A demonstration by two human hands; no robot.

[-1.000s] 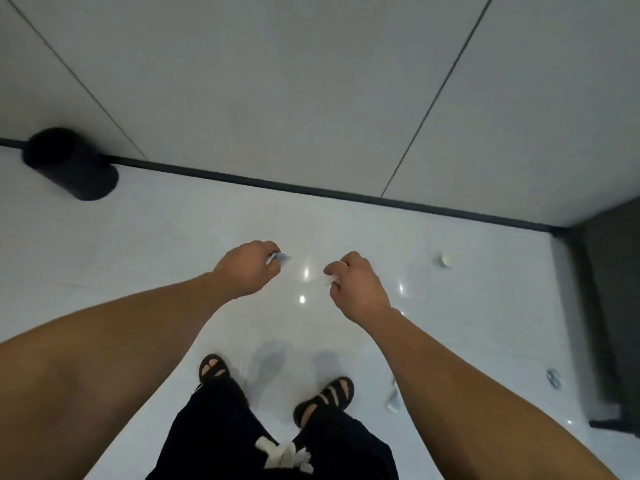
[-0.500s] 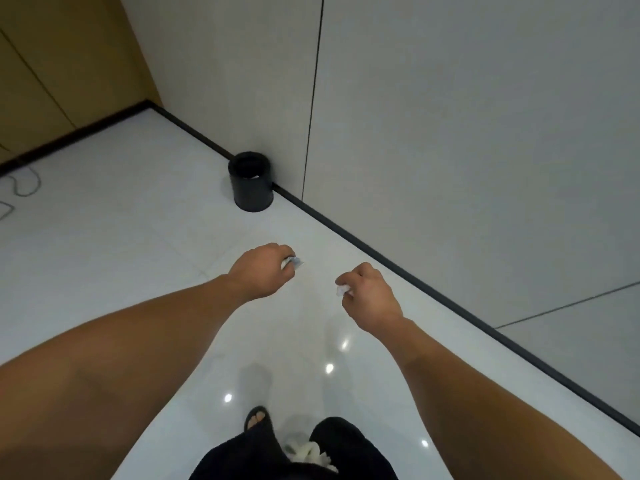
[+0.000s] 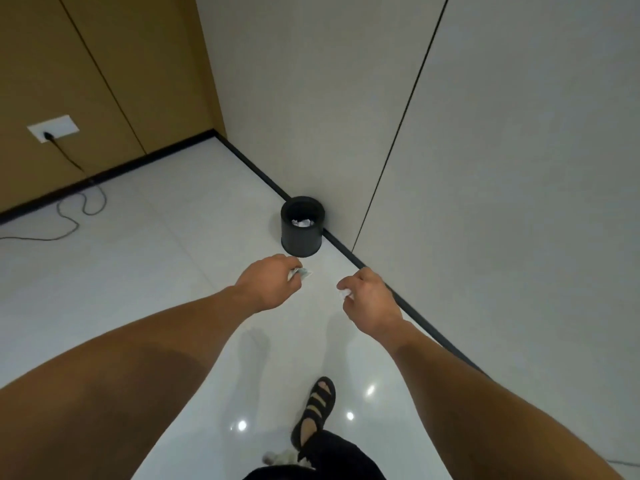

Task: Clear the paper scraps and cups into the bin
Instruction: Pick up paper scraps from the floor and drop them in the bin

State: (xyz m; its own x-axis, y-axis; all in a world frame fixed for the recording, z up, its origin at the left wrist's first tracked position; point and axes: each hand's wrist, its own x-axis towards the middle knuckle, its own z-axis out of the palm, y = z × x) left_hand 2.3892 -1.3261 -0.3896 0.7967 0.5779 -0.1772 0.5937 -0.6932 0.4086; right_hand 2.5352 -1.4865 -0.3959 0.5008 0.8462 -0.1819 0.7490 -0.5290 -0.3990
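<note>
Both hands have come much nearer the black bin (image 3: 302, 235) at the wall edge of the floor (image 3: 145, 271): curled fingers of the left hand (image 3: 266, 285) pinch a printed paper scrap (image 3: 302, 273), those of the right hand (image 3: 372, 301) pinch a white scrap (image 3: 343, 293), so dropping seems next.

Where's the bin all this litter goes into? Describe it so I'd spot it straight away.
Find the corner where the brown panelled wall meets the pale grey wall. A little way along the grey wall, on the white floor right by the dark skirting, stands the bin. It is the only dark, round, open-topped tub there, with crumpled white paper inside.
</note>
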